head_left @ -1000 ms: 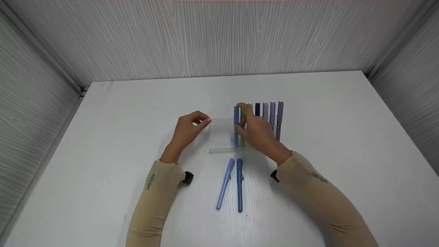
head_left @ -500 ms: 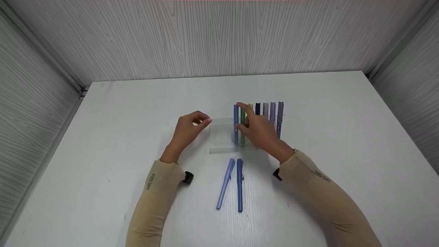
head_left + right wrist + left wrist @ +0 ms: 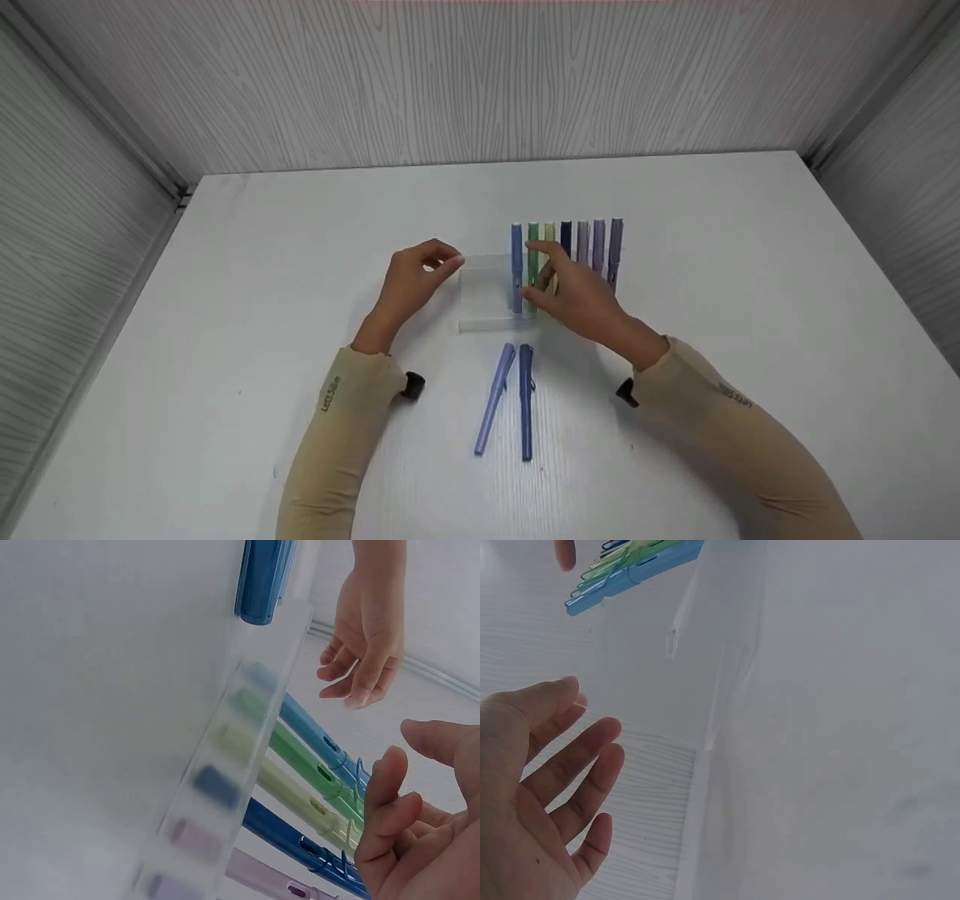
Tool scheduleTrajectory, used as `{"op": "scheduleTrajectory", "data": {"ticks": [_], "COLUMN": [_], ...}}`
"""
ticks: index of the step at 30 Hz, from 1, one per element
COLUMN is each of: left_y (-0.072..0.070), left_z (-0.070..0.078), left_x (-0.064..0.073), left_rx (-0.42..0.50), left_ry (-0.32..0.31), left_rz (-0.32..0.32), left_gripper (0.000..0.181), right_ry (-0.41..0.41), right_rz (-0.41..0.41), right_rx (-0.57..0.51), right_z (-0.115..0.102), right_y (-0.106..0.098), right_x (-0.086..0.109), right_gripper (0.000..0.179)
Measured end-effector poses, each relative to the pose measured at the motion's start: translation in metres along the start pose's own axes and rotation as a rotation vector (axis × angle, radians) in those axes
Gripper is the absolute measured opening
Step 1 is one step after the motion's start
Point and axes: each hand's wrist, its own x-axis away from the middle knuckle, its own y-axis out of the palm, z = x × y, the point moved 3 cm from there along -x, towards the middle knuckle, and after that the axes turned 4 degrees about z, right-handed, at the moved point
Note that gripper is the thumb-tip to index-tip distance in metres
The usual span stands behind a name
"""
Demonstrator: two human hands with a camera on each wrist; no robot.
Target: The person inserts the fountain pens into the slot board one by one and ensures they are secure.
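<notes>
A translucent pen stand (image 3: 484, 325) holds a row of several upright capped pens on its right part. The leftmost is a light blue pen (image 3: 517, 247), beside a green pen (image 3: 533, 236), a pale yellow one, a dark navy one and purplish ones. My left hand (image 3: 418, 274) pinches the stand's upper left corner between thumb and index finger; its other fingers (image 3: 592, 787) are loosely bent. My right hand (image 3: 581, 296) is in front of the row, thumb and index finger apart, holding nothing. It hides the lower parts of several pens.
On the white table (image 3: 225, 300), in front of the stand, lie a lavender-blue pen (image 3: 495, 397) and a dark blue pen (image 3: 526, 401). Wood-grain panels (image 3: 480, 82) rise behind the table and at both sides.
My right hand has let go of the light blue pen and drawn back to the right and toward me. That pen stays upright in the stand. The left hand holds its place.
</notes>
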Motion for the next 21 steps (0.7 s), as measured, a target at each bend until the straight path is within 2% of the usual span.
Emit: {"op": "scheduleTrajectory", "data": {"ticks": [7,12,16,21], "left_y": [0.001,0.002,0.003,0.003], "left_z": [-0.001,0.0,0.0,-0.001], "left_x": [0.0,0.0,0.0,0.0], "left_rx": [0.006,0.0,0.005,0.02], "left_ry": [-0.014,-0.027,-0.007,0.011], "left_rz": [0.002,-0.004,-0.004,0.004], "left_gripper": [0.024,0.025,0.025,0.023], "right_ry": [-0.032,0.024,0.065,0.099], "right_rz": [-0.122,-0.3,-0.438,-0.544], "right_rx": [-0.036,-0.089,-0.075,-0.057], "right_z": [0.001,0.009,0.015,0.018], "right_y": [0.003,0.008,0.012,0.017], "right_x": [0.02,0.035,0.046,0.052], "right_gripper": [0.065,0.069,0.074,0.079]}}
